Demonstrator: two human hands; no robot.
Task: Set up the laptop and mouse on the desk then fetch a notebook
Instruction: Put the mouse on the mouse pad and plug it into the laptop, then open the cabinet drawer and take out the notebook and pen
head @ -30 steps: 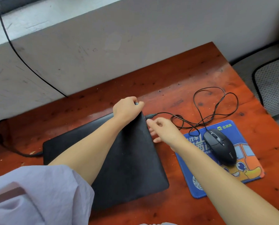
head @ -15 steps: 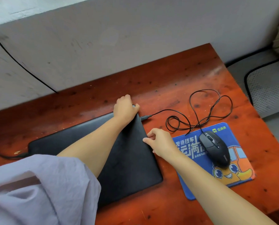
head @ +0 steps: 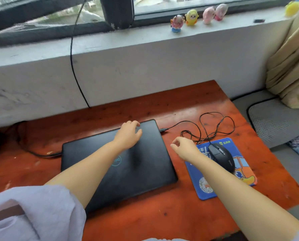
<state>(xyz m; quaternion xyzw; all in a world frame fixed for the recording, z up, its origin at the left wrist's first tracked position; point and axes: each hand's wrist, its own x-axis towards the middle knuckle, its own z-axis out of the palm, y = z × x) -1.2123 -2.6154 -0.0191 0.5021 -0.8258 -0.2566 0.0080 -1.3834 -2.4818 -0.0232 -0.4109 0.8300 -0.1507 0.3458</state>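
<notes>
A closed black laptop (head: pixel 145 164) lies flat on the red-brown wooden desk (head: pixel 162 214). My left hand (head: pixel 128 133) rests on its lid near the far right corner, fingers spread. To the right, a black wired mouse (head: pixel 222 156) sits on a blue mouse pad (head: pixel 206 188). The mouse cable (head: pixel 215 126) loops across the desk, and its plug (head: pixel 163 130) meets the laptop's right side. My right hand (head: pixel 184 147) hovers between laptop and mouse pad, fingers loosely curled, holding nothing. No notebook is in view.
A black power cable (head: pixel 40 154) enters the laptop's left side. Another cable (head: pixel 75 70) hangs down the white wall from the window. Several small toy figures (head: pixel 191 17) stand on the sill. A grey seat (head: pixel 276 122) and a beige curtain (head: pixel 291 63) are at right.
My left hand let go of the laptop's far right corner and now lies flat on the lid. My right hand lifted off the laptop's right edge. The view tilted up to the window.
</notes>
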